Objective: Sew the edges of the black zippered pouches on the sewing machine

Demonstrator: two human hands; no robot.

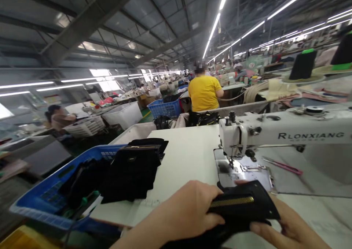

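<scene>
A: How's that grip?
B: Left hand pinches one end of the flat black fabric piece, right hand holds the other. I'd keep it taut so the gold metal zipper lies straight.
A: Where's it at?
B: Just in front of the white metal sewing machine lol.

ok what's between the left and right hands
In the head view, a black piece with a gold zipper lies between the left hand and right hand, held by both.
</scene>
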